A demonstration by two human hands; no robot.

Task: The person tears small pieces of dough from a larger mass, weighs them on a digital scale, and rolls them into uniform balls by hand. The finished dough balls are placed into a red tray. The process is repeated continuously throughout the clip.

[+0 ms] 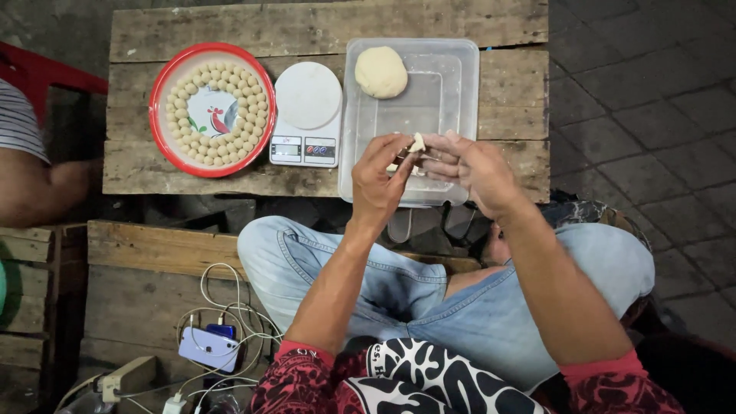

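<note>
Head view, looking down on a seated person at work. We saw the left hand (381, 178) and the right hand (468, 165) meeting over the near edge of a clear plastic tub (452, 92). Between them they pinched a small piece of pale dough (416, 142), the fingertips of both hands closed on it; we could not tell which hand bore most of the grip. The piece was held in the air just above the tub, not resting on anything.

Inside the tub, at its far end, lay one larger lump of dough (381, 72), well apart from the hands. Left of the tub stood one white kitchen scale (308, 115), its round pan bare. Left of the scale sat one red-rimmed round plate (212, 110), ringed with small dough balls (245, 126) laid in two to three close rows around a painted middle; we judged them to number several dozen, too many and too small for an exact count.

As to progress, we judged the work well advanced but unfinished: the plate was largely filled, its middle still bare, while the big lump remained to be divided.

All of these rested on a desk (322, 27) of rough wooden planks. Beside the person's knee, on a lower wooden pallet (146, 291), lay a phone (208, 349) among white cables (230, 303). Another person's arm (42, 184) entered at the left edge.
</note>
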